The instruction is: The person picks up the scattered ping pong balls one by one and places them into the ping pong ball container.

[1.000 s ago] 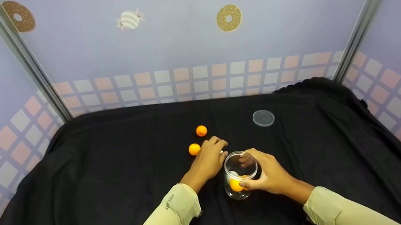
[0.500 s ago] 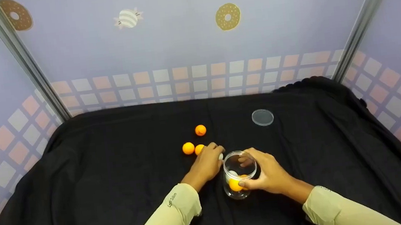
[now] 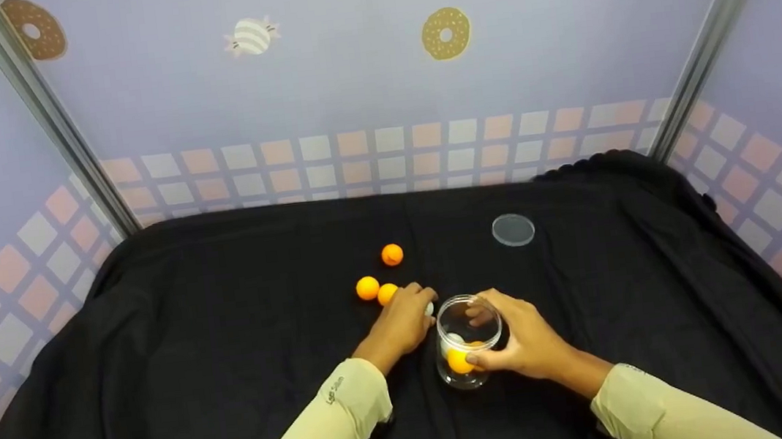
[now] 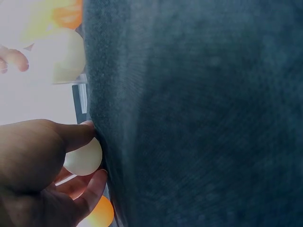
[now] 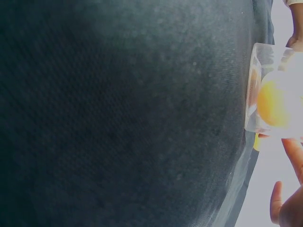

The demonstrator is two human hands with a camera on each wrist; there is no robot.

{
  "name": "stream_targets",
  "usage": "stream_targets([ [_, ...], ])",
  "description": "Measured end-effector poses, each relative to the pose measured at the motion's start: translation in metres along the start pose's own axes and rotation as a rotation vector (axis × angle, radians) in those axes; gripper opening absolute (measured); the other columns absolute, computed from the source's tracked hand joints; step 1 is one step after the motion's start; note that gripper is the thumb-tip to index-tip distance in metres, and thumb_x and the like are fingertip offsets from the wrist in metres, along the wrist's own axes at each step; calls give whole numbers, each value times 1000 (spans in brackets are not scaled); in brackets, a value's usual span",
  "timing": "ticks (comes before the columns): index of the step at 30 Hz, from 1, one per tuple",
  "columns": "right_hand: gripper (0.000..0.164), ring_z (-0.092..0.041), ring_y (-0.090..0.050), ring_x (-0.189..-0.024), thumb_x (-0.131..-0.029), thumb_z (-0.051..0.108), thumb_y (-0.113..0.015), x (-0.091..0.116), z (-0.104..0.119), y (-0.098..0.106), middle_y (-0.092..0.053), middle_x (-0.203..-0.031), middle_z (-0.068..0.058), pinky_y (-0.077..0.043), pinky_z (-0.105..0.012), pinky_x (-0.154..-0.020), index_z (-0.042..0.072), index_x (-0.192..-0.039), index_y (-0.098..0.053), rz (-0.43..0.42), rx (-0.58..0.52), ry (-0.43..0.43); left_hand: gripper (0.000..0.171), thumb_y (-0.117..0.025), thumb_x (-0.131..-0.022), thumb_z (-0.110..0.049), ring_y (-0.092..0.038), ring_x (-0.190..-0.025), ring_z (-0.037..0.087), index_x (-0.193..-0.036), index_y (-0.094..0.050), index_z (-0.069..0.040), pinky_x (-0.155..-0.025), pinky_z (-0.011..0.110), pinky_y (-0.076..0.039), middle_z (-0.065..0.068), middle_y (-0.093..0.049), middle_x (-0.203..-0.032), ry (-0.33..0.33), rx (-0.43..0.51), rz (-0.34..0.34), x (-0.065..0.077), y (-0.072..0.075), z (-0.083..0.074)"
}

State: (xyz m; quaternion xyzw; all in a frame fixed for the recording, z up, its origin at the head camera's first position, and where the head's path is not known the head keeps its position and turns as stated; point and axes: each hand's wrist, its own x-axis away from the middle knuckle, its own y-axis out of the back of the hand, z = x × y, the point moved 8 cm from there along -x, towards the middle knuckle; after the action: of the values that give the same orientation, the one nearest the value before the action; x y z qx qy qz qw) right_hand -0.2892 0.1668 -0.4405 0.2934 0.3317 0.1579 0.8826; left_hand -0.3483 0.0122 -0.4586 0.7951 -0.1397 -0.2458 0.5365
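Note:
My left hand [image 3: 404, 315] is around a white ping-pong ball [image 4: 84, 158] on the cloth, thumb on one side and fingers on the other in the left wrist view. Only a sliver of that ball shows in the head view. Just right of it, my right hand [image 3: 526, 337] grips a clear, lidless jar [image 3: 463, 380] from its right side. Inside the jar lie orange balls [image 3: 459, 360] and a white ball [image 4: 61, 54]. Beyond the left hand sit two orange balls side by side, the nearer ball [image 3: 387, 293] partly behind the knuckles and the farther ball [image 3: 368, 288] in full view.
Farther back on the black cloth [image 3: 260, 300] rests another orange ball [image 3: 392, 255]. A clear round lid [image 3: 513, 230] lies flat beyond the jar, to the right. Patterned walls [image 3: 359, 68] enclose the cloth at the back and both sides.
Since a second ago my left hand has drawn slightly back toward me and lowered around the white ball. A second orange ball has come into view beside it. The right hand and jar stay put.

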Motion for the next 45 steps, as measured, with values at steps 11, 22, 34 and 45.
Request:
stream_targets([
  [11,66,-21,-73,-98,-73,39,-89,1,1,-2,-71,-112,-10,-58,-35,-91,10,-126,-61,4,3,2,25,-74,-91,-10,-63,-95,25,-115,-69,-8,-88,38,-56,10,-63,-103,2,36,-1,6,2,2],
  [22,65,-22,-73,-99,-73,39,-89,0,1,0,-72,-114,-7,-58,-35,-91,12,-126,-60,7,14,0,27,-73,-93,-12,-63,-98,28,-119,-68,-8,-92,40,-55,10,-65,-108,-9,44,-10,4,23,-5],
  [34,67,-22,-73,-101,-72,39,-90,-1,2,1,-72,-115,-10,-58,-34,-92,16,-127,-60,10,6,-11,32,-73,-94,-14,-62,-104,27,-125,-67,-9,-96,39,-54,9,-65,-114,-19,71,-34,8,49,-13],
  [45,65,-19,-73,-98,-71,38,-90,-2,5,1,-72,-112,-6,-59,-35,-89,18,-125,-61,-19,17,32,31,-74,-92,-13,-62,-105,27,-122,-68,-7,-97,38,-52,8,-66,-113,-116,86,-123,15,72,-28],
])
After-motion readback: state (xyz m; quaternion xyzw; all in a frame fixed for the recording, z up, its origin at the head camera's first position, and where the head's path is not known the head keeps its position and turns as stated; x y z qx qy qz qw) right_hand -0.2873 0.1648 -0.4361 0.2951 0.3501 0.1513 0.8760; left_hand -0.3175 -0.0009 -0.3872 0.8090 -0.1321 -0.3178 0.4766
